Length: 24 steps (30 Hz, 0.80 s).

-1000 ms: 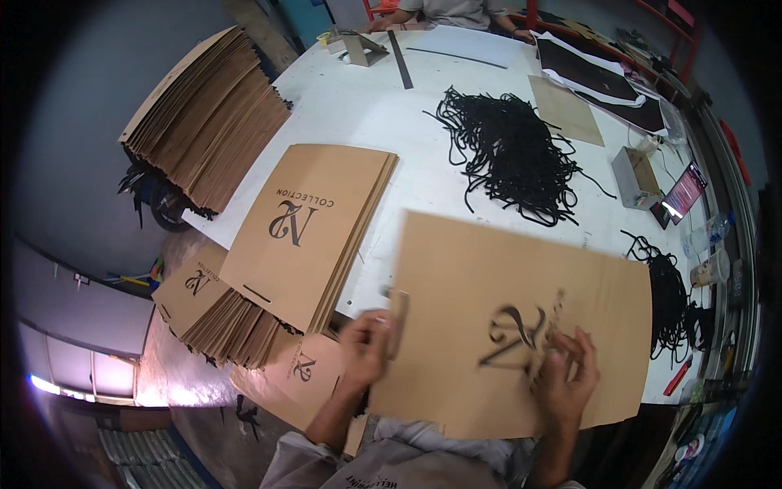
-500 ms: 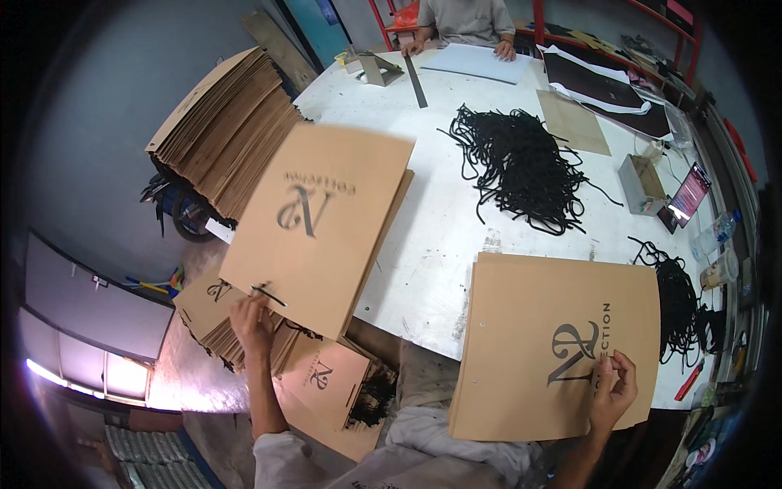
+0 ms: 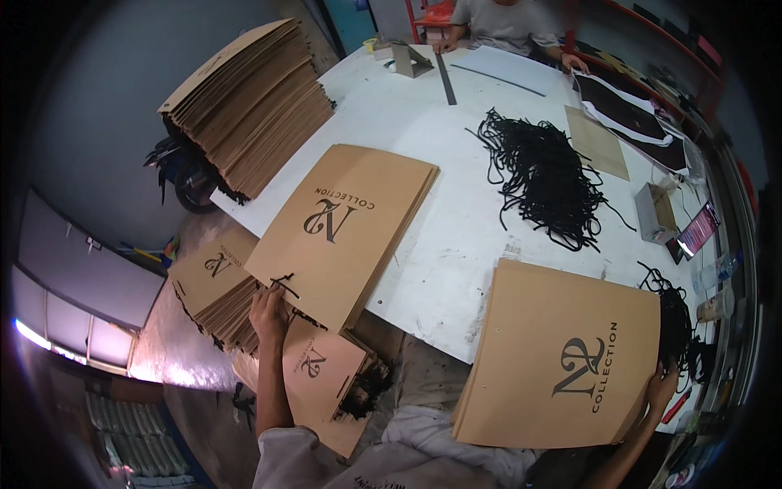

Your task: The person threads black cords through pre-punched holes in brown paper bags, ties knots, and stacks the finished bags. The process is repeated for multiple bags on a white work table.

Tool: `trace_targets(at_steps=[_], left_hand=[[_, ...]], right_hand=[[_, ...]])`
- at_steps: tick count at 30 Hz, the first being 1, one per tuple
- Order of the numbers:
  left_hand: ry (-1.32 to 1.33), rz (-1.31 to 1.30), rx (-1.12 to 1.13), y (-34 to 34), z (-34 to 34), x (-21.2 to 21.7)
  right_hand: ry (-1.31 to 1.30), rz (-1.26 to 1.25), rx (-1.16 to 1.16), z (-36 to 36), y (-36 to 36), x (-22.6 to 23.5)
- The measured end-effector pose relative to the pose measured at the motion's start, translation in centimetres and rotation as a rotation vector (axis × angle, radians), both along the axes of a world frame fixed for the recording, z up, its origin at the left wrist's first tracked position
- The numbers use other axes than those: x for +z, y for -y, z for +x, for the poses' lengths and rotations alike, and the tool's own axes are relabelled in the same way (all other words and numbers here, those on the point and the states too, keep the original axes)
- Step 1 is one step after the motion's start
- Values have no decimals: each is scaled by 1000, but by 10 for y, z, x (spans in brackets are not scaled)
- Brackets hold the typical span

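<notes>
The kraft paper bag (image 3: pixel 342 232) on the pile before you lies flat at the near left edge of the counter (image 3: pixel 440 269), its long axis running from lower left to upper right. Its corded end points toward you, so the print stands upside down and tilted. Your left hand (image 3: pixel 270 316) is at that end, fingers bent against the edge by the black cord handle (image 3: pixel 284 286); whether the grip is closed on the cord, you cannot tell.

To your right, the kraft stack (image 3: pixel 542 326) has its punched edge facing left and its print turned sideways. Your right hand (image 3: pixel 661 387) is just past its right edge, at the small cord bundle (image 3: pixel 674 314); whether that grip has closed on a strand, you cannot tell.

The white, scuffed counter also bears a large cord heap (image 3: pixel 546 183), a steel ruler (image 3: pixel 446 80), a grey box (image 3: pixel 654 210) and a phone (image 3: pixel 699 231). A tall bag stack (image 3: pixel 252 114) leans at the far left, and a co-worker (image 3: pixel 505 26) is at the far side.

Half a second ago your right hand was on the right stack's print; now it has left that for the cords. The co-worker's hand has moved off the white board (image 3: pixel 501 69).
</notes>
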<state>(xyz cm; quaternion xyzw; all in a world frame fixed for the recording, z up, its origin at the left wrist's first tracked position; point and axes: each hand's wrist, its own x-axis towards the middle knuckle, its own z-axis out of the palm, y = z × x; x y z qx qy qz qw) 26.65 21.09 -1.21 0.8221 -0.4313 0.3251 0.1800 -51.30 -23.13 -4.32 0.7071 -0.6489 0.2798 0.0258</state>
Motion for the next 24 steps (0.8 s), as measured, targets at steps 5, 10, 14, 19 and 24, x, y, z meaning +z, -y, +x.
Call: trace_targets(at_steps=[5, 10, 14, 19, 24], left_hand=[[-195, -14, 384, -33, -20, -15], [-750, -427, 552, -51, -33, -21], [-211, -218, 236, -11, -42, -3], [-130, 74, 455, -31, -24, -14], [-238, -72, 608, -64, -31, -32]], right_hand=[[195, 293, 18, -20, 15, -11], [-17, 190, -121, -30, 14, -7], [46, 50, -145, -31, 23, 24], [415, 150, 24, 38, 3, 79], [796, 177, 267, 107, -64, 108]])
